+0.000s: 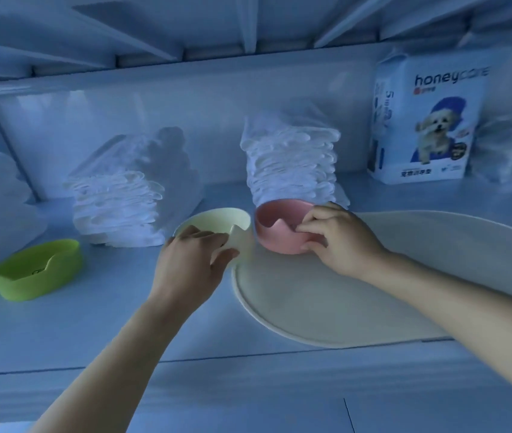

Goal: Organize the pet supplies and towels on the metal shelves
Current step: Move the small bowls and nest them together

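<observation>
Fingers [204, 236] of your left hand [190, 264] hook over the near rim of the cream bowl [217, 218], thumb clamped outside, as your right hand [340, 242] pinches the pink bowl [279, 218] likewise, the two bowls just beside each other at the back edge of the tray [326, 307] on the shelf [108, 307]. Held by rims alone, either bowl could tip or slip, they could knock together, and the pink one could nudge the pad stack [292, 160] close behind. Both forearms reach forward, palms down, wrists nearly straight.
</observation>
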